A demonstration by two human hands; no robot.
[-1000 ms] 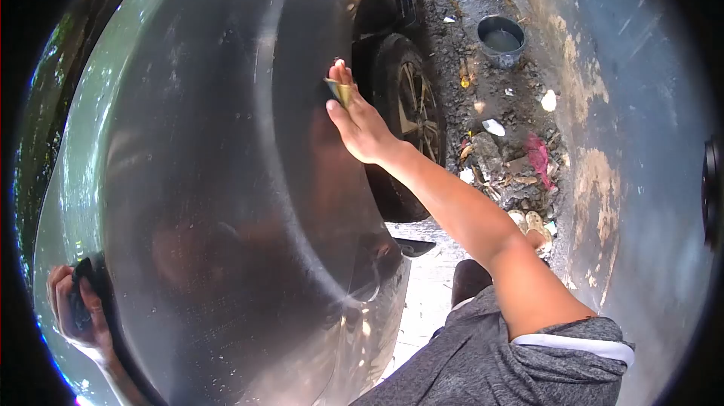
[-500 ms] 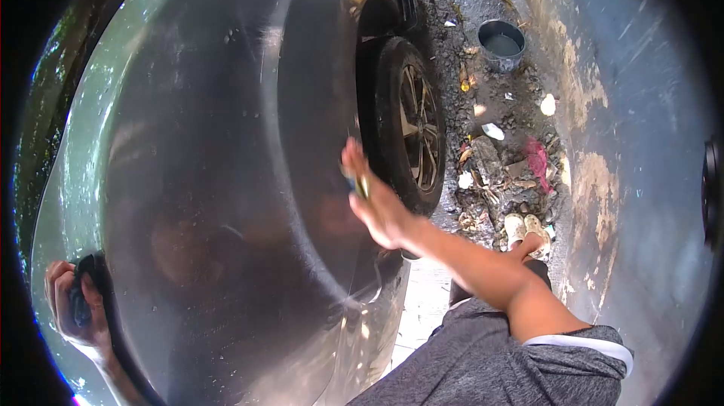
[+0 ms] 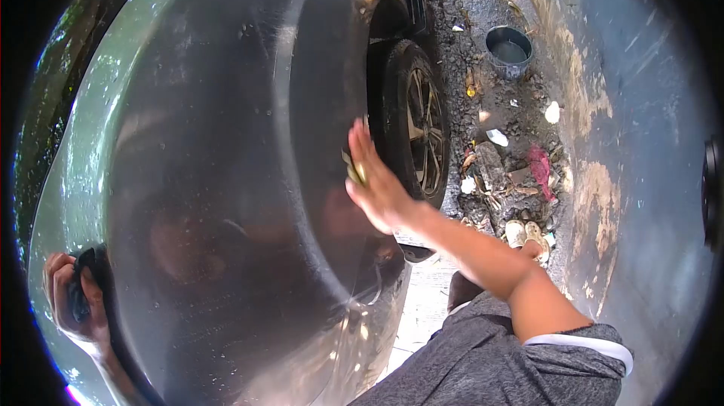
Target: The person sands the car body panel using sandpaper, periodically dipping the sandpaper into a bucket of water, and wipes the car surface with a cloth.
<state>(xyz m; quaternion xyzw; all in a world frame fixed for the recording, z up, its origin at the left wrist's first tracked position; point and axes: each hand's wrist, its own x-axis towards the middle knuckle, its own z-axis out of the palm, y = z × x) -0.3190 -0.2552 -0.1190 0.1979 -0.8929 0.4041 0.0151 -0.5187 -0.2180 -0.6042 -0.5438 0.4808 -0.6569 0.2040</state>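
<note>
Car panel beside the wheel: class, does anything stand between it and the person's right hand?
Only the small yellowish piece held in the right hand at the car panel; nothing else visible stands between them.

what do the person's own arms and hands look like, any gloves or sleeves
Both hands are gloveless. Above the right hand the forearm is bare up to a short, mottled dark grey sleeve with a white band near its edge. The left hand has a bare wrist; its sleeve is out of view. Blur hides finer detail on the right.

Glossy dark car panel; rough, patchy wall
</note>
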